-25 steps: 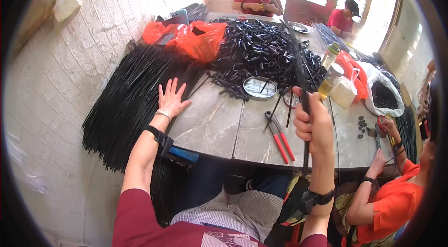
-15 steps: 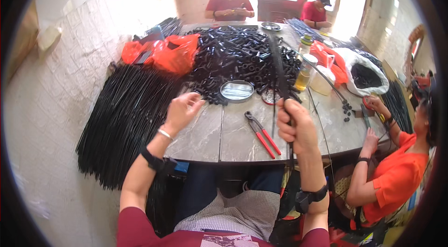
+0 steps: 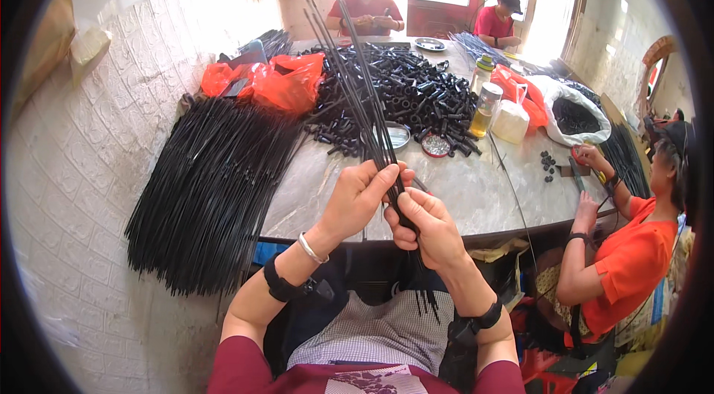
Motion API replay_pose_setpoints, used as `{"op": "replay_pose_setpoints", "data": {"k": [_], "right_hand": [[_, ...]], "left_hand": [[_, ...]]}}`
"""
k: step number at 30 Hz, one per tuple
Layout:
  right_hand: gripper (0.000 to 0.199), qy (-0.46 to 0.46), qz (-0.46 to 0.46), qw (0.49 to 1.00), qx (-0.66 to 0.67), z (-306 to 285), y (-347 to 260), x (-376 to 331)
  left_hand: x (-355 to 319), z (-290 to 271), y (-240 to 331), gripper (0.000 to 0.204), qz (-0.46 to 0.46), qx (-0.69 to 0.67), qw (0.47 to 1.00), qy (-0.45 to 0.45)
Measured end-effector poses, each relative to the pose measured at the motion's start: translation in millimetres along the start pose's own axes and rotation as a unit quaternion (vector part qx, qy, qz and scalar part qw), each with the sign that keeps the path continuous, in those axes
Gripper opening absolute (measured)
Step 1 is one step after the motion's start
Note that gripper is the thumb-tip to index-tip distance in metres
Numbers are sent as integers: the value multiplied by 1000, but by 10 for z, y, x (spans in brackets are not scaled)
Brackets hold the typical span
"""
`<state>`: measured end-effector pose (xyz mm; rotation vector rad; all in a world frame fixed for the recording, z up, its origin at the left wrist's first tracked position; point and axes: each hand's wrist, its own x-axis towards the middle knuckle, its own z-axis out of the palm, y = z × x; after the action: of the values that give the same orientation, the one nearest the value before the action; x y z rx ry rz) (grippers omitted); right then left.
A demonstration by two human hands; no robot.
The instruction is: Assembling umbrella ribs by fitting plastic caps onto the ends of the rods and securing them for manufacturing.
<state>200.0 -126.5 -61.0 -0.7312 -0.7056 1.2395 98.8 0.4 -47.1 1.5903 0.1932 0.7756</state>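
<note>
A bundle of long thin black rods (image 3: 377,115) slants up over the near edge of the table, its far ends fanned apart. My left hand (image 3: 361,199) is closed round it, thumb laid along the rods. Just below, my right hand (image 3: 428,226) grips the same bundle, and the lower ends hang over my lap. Behind my hands, only a bit of the red pliers handle (image 3: 421,185) shows. A round metal dish (image 3: 399,135) is partly covered by the rods; beside it stands a red-rimmed dish of small bright pieces (image 3: 436,145).
A heap of short black tubular parts (image 3: 416,89) fills the table's middle. Many black rods (image 3: 208,200) lie at the left, by red plastic bags (image 3: 286,85). Bottles (image 3: 486,107) and a white sack (image 3: 576,107) stand right. An orange-clad co-worker (image 3: 632,260) sits close; two others sit across.
My left hand has come in from the left and taken hold of the bundle. My right hand has moved down and left, and the rods now lean left with their ends spread.
</note>
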Motion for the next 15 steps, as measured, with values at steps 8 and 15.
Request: {"op": "replay_pose_setpoints", "data": {"k": [8, 15], "right_hand": [[22, 49, -18, 996, -70, 202, 167, -76], [21, 47, 5, 994, -99, 444, 174, -292]], "left_hand": [[-258, -375, 288, 20, 69, 327, 941, 50], [-260, -594, 84, 125, 242, 403, 878, 92]]}}
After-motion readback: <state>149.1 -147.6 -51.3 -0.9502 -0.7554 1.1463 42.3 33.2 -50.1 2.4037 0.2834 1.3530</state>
